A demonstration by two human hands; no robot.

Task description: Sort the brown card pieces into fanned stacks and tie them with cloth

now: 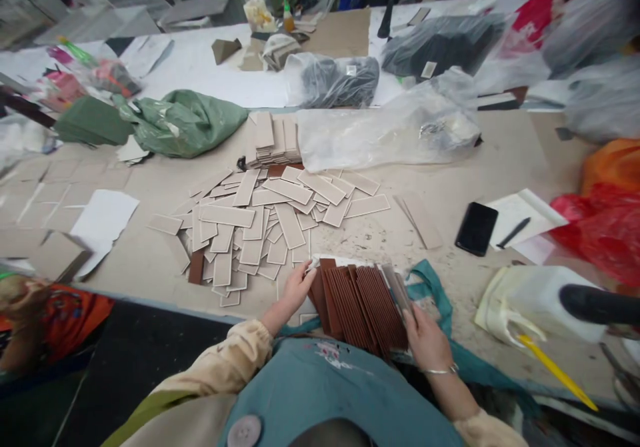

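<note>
the broad work table point(360, 234) bears a loose heap of pale strips point(227, 216), their long axes pointing every which way. beyond the heap and to its right lies a clear plastic bag point(370, 134); beyond it and to its left, a crumpled green bag point(195, 124). farther past the heap, a wrapped dark bundle point(325, 80) carries a white label point(351, 70), its print too small to read. a white container point(545, 297) stands well to the heap's right.

the row of brown strips point(360, 310) sits near the heap, to its right and on the person's side. the strips are packed side by side; each long axis runs away from the body, the far end angled slightly left. those at the left lean apart.

the right hand point(427, 340) is at the row's right end, thumb against some greyish strips point(393, 284); its other fingers are hidden, so i cannot tell whether it grips. the left hand point(297, 287), between heap and row, has its fingertips at the leaning strips; whether they close on one is unclear.

right of the heap are a black phone point(477, 228) and a dark pen point(514, 232).
</note>
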